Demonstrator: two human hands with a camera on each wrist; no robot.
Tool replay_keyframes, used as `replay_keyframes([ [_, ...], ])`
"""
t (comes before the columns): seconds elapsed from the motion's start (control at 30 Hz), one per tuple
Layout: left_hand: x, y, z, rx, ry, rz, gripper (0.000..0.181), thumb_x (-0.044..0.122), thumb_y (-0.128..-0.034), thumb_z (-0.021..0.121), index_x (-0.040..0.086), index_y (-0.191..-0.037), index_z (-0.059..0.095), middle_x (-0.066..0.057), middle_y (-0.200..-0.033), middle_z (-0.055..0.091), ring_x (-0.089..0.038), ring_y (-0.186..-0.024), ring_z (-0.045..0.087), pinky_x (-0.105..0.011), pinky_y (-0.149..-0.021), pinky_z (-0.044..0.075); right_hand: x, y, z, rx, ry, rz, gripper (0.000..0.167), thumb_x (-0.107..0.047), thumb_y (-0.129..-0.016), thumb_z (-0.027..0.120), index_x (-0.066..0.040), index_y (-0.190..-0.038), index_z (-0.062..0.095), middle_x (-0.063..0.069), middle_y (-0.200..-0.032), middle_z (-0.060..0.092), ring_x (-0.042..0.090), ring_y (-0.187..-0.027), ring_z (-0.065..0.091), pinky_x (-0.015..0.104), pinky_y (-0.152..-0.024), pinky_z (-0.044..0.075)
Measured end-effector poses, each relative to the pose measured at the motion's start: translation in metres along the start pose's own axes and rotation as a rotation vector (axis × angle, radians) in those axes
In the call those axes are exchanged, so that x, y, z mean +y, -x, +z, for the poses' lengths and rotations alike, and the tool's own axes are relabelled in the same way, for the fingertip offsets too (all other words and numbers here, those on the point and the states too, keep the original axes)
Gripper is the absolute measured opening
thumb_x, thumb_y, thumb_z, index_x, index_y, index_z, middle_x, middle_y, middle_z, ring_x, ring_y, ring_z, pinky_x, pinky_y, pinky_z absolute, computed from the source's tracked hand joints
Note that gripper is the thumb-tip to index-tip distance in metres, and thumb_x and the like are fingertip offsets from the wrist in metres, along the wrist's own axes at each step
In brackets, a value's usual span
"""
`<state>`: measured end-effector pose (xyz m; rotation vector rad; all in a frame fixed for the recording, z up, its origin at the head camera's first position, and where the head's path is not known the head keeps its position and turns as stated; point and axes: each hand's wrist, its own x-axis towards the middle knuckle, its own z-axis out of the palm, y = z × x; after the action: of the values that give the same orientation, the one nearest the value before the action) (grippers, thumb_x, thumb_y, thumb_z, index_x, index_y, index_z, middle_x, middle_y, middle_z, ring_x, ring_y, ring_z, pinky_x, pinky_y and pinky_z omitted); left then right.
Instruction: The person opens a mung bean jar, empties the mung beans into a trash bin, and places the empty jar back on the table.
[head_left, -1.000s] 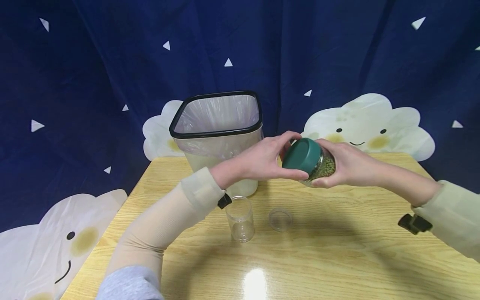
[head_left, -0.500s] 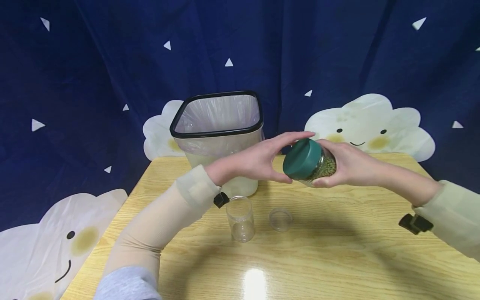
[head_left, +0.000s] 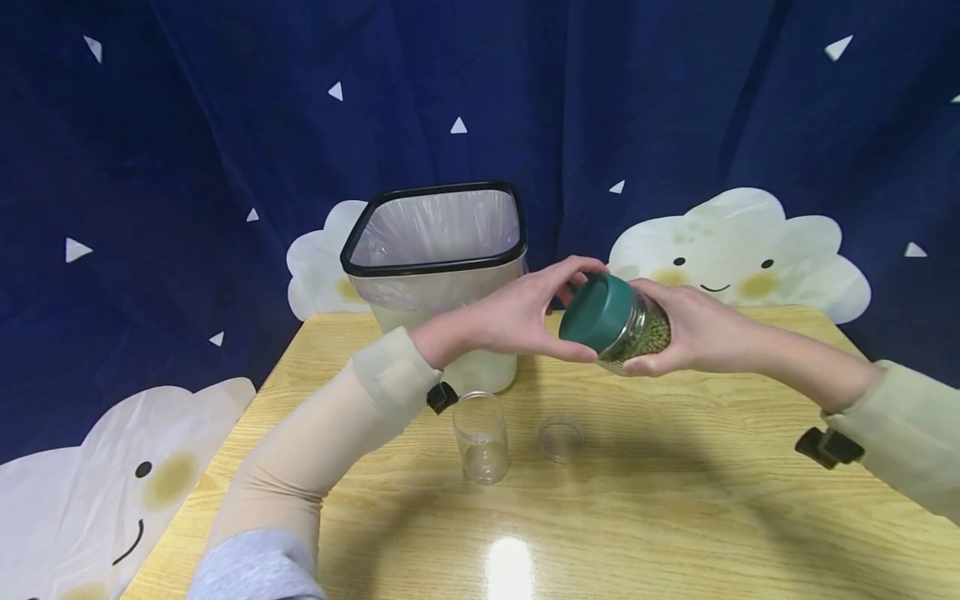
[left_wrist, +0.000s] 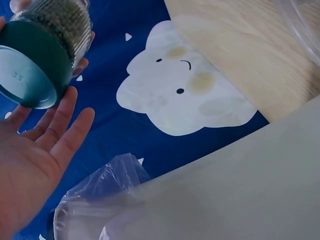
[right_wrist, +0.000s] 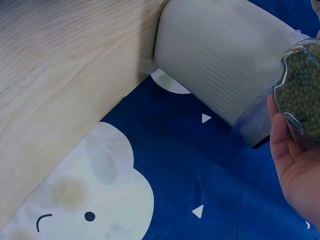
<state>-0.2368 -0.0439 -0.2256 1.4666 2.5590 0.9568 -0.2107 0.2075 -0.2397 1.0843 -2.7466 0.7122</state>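
Held tilted above the table is a clear jar of green beans (head_left: 649, 333), its green lid (head_left: 597, 312) toward the left. My right hand (head_left: 701, 327) grips the jar's body; in the right wrist view beans (right_wrist: 302, 90) show through its base above the fingers. My left hand (head_left: 517, 318) has its thumb and fingers around the lid's edge. In the left wrist view the lid (left_wrist: 37, 62) rests at the fingertips of that hand (left_wrist: 37, 155). Below, a clear cup (head_left: 481, 440) stands upright, with a clear round lid (head_left: 561, 439) lying flat to its right.
A bin (head_left: 480, 371) with a black rim and a plastic liner stands at the back of the wooden table (head_left: 675, 517), just behind my left hand. Behind the table hangs a dark blue curtain (head_left: 510, 67) with clouds and small white triangles.
My left fingers straightened and spread off the lid half a second ago and now bend around it again. The lid sits slightly further left, with more clear neck showing. My right hand has barely moved.
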Motion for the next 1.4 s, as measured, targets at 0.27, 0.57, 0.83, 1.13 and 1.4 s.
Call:
replay_keyframes([
  [0.27,-0.001,0.01,-0.003,0.013,0.016,-0.039,0.082,0.037,-0.0756,0.082,0.017,-0.14,0.036,-0.002,-0.121,0.054,-0.009,-0.098,0.055,-0.025,-0.078,0.048,0.002,0.001,0.001,0.013,0.005,0.012,0.078,-0.035,-0.066,0.088,-0.007,-0.129,0.052,0.001,-0.095,0.064,0.015,-0.081,0.059,0.037,-0.07,0.05],
  [0.57,-0.003,0.032,-0.005,0.053,0.008,-0.055,0.08,0.032,-0.0757,0.083,0.014,-0.138,0.036,-0.003,-0.125,0.054,-0.012,-0.101,0.056,-0.03,-0.073,0.051,0.004,0.001,0.004,0.019,0.009,0.009,0.078,-0.038,-0.065,0.088,-0.008,-0.128,0.052,0.0,-0.096,0.065,0.014,-0.084,0.06,0.038,-0.073,0.05],
  [0.83,-0.005,0.058,-0.011,0.072,-0.098,-0.129,0.084,0.039,-0.0738,0.083,0.018,-0.139,0.036,0.004,-0.123,0.055,-0.008,-0.098,0.055,-0.029,-0.072,0.048,0.004,0.001,0.006,0.025,0.015,0.006,0.079,-0.036,-0.065,0.088,-0.006,-0.129,0.052,0.002,-0.102,0.067,0.018,-0.09,0.062,0.042,-0.077,0.05],
  [1.13,-0.009,0.098,-0.017,0.066,-0.269,-0.148,0.087,0.047,-0.0725,0.081,0.02,-0.144,0.039,0.01,-0.118,0.056,-0.007,-0.093,0.055,-0.028,-0.075,0.048,0.004,0.001,0.009,0.017,0.001,0.014,0.082,-0.036,-0.065,0.089,-0.004,-0.131,0.051,0.004,-0.107,0.067,0.02,-0.094,0.062,0.044,-0.079,0.05],
  [1.4,-0.011,0.129,-0.027,0.004,-0.438,-0.242,0.084,0.052,-0.0718,0.078,0.019,-0.14,0.042,0.006,-0.121,0.056,-0.012,-0.094,0.057,-0.034,-0.077,0.05,0.005,0.003,0.011,0.023,0.01,0.017,0.08,-0.035,-0.066,0.088,-0.004,-0.13,0.051,0.005,-0.105,0.067,0.021,-0.094,0.062,0.043,-0.079,0.05],
])
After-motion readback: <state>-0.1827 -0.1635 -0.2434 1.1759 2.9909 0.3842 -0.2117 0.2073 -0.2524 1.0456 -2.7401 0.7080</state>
